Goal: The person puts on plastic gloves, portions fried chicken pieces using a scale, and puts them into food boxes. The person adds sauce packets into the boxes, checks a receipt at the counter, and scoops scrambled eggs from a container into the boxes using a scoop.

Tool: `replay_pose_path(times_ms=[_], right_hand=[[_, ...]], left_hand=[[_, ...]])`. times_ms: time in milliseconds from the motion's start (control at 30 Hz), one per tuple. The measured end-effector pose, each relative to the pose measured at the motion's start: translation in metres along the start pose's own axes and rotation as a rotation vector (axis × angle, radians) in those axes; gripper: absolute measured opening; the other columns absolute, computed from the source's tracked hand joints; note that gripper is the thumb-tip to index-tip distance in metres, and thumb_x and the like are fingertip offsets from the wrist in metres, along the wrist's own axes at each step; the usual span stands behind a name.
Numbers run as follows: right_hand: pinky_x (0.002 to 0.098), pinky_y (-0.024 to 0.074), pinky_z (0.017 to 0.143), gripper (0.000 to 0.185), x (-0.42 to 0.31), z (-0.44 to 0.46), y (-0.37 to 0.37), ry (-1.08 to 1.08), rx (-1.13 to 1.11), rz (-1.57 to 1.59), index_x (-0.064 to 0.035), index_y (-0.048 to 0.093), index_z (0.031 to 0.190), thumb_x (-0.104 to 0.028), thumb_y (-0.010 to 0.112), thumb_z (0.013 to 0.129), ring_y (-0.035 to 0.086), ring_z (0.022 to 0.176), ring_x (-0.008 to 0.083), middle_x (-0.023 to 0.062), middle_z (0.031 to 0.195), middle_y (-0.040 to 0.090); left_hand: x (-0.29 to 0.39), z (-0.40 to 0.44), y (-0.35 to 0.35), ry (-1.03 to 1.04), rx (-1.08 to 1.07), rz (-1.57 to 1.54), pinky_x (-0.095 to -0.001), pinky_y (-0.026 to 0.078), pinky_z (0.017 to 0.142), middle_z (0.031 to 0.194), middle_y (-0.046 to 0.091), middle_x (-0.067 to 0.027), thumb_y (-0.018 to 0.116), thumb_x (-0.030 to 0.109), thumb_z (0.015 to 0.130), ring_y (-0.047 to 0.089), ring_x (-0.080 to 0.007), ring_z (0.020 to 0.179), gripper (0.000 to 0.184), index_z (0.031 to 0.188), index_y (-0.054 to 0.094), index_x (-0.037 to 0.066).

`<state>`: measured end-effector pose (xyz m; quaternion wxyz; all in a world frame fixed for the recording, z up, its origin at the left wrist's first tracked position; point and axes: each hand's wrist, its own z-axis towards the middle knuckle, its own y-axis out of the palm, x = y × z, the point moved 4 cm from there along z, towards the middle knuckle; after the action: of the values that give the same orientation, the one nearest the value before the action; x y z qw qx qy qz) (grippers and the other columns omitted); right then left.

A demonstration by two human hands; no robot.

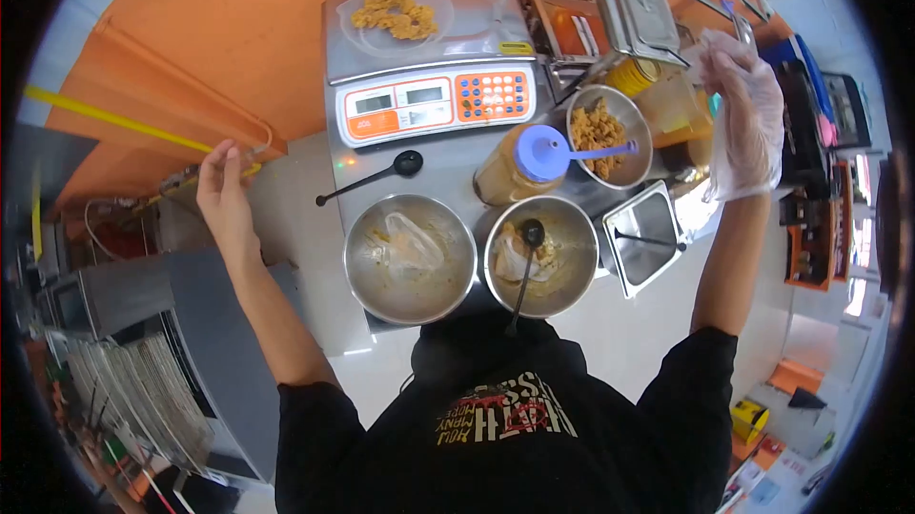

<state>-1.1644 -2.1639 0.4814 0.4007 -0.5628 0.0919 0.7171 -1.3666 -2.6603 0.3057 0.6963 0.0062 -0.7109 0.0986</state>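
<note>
My left hand point(227, 195) is bare and raised at the left, away from the counter. Its fingers are loosely bent, and I see nothing in them. On the right, my right hand point(748, 118) wears a loose clear plastic glove, whose cuff hangs about the wrist. Its fingers point up beside the metal rack, with nothing visible in them. Before me stand two steel bowls: the left bowl point(358, 276) holds a crumpled clear plastic glove or bag point(415, 245). In the right bowl point(583, 280), a black spoon point(527, 266) leans over more clear plastic.
A digital scale point(438, 104) carries a clear dish of brown crumbly food point(393, 13). A bottle with a purple lid point(519, 166) stands beside a bowl of brown pieces point(600, 133). A black measuring spoon point(381, 175) lies on the counter. A steel pan point(643, 261) and metal rack point(639, 4) are rightward.
</note>
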Motion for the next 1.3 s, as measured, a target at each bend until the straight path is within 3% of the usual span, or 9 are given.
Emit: replay_pose_path(times_ms=[300, 400, 600, 733, 900, 1067, 1100, 1200, 1300], right_hand=[[0.0255, 0.0403, 0.073, 0.024, 0.019, -0.136, -0.127, 0.031, 0.388, 0.142, 0.0055, 0.063, 0.105, -0.015, 0.067, 0.093, 0.053, 0.077, 0.013, 0.0081, 0.086, 0.06], [0.0258, 0.0409, 0.072, 0.027, 0.037, -0.18, -0.17, 0.081, 0.49, 0.074, 0.0056, 0.064, 0.107, -0.017, 0.068, 0.093, 0.053, 0.076, 0.0128, 0.0084, 0.087, 0.061], [0.0246, 0.041, 0.069, 0.028, 0.082, -0.286, -0.278, 0.207, 0.778, 0.071, 0.0032, 0.063, 0.108, -0.019, 0.07, 0.092, 0.055, 0.076, 0.0115, 0.0061, 0.087, 0.061], [0.0222, 0.041, 0.072, 0.026, 0.146, -0.378, -0.38, 0.331, 0.921, 0.046, -0.0011, 0.062, 0.11, -0.023, 0.066, 0.096, 0.051, 0.08, 0.0081, 0.0007, 0.091, 0.058], [0.0235, 0.0396, 0.07, 0.03, 0.209, -0.428, -0.499, 0.445, 0.888, -0.045, 0.001, 0.06, 0.11, -0.026, 0.062, 0.097, 0.052, 0.081, 0.0091, 0.0035, 0.092, 0.06], [0.0254, 0.0437, 0.072, 0.037, 0.222, -0.353, -0.56, 0.47, 0.545, -0.161, 0.0005, 0.061, 0.114, -0.03, 0.065, 0.094, 0.051, 0.08, 0.0102, 0.0067, 0.101, 0.062], [0.0274, 0.0469, 0.076, 0.027, 0.224, -0.332, -0.566, 0.335, 0.421, -0.084, -0.0038, 0.065, 0.114, -0.023, 0.065, 0.095, 0.058, 0.089, 0.0133, 0.0069, 0.109, 0.063], [0.0351, 0.0527, 0.078, 0.038, 0.203, -0.259, -0.585, -0.103, 0.118, -0.242, -0.005, 0.064, 0.121, -0.011, 0.073, 0.085, 0.062, 0.092, 0.0233, 0.0158, 0.12, 0.063], [0.0407, 0.0541, 0.086, 0.047, 0.216, -0.214, -0.626, -0.301, -0.124, -0.368, -0.0099, 0.066, 0.122, -0.019, 0.079, 0.079, 0.062, 0.104, 0.0328, 0.0132, 0.127, 0.06]], left_hand=[[-0.011, 0.051, 0.174, -0.172, -0.283, -0.089, -0.0255, 0.05, 0.054, 0.097, 0.064, -0.0124, 0.071, 0.032, 0.091, 0.067, -0.0181, 0.074, 0.048, 0.116, 0.06, -0.008], [-0.019, 0.06, 0.212, -0.142, -0.306, -0.037, -0.027, 0.053, 0.049, 0.096, 0.063, -0.0169, 0.07, 0.021, 0.09, 0.068, -0.0217, 0.069, 0.043, 0.114, 0.057, -0.013], [-0.022, 0.073, 0.231, -0.097, -0.237, -0.024, -0.0321, 0.062, 0.057, 0.101, 0.062, -0.0224, 0.058, 0.0, 0.088, 0.069, -0.0257, 0.07, 0.028, 0.108, 0.053, -0.02], [0.049, 0.024, 0.234, 0.056, -0.288, -0.124, -0.0336, 0.063, 0.067, 0.102, 0.063, -0.0199, 0.058, 0.008, 0.093, 0.069, -0.0262, 0.08, 0.027, 0.107, 0.055, -0.015], [0.175, -0.113, 0.256, 0.199, -0.318, -0.072, -0.025, 0.059, 0.061, 0.104, 0.065, -0.0132, 0.059, 0.006, 0.093, 0.067, -0.0169, 0.072, 0.035, 0.124, 0.055, -0.01], [0.237, -0.297, 0.341, 0.185, -0.491, 0.098, -0.0206, 0.055, 0.055, 0.107, 0.066, -0.0089, 0.053, 0.003, 0.09, 0.067, -0.0117, 0.068, 0.041, 0.131, 0.055, -0.005], [0.235, -0.334, 0.366, 0.174, -0.549, 0.133, -0.0204, 0.055, 0.055, 0.108, 0.066, -0.0092, 0.052, 0.002, 0.09, 0.067, -0.012, 0.068, 0.042, 0.131, 0.055, -0.005], [0.215, -0.457, 0.461, 0.138, -0.772, 0.205, -0.022, 0.054, 0.055, 0.115, 0.064, -0.009, 0.048, 0.0, 0.087, 0.07, -0.0156, 0.072, 0.048, 0.135, 0.053, -0.002], [0.172, -0.578, 0.566, 0.038, -1.008, 0.233, -0.024, 0.055, 0.057, 0.126, 0.061, -0.0092, 0.049, -0.005, 0.085, 0.071, -0.018, 0.075, 0.052, 0.137, 0.051, 0.0]])
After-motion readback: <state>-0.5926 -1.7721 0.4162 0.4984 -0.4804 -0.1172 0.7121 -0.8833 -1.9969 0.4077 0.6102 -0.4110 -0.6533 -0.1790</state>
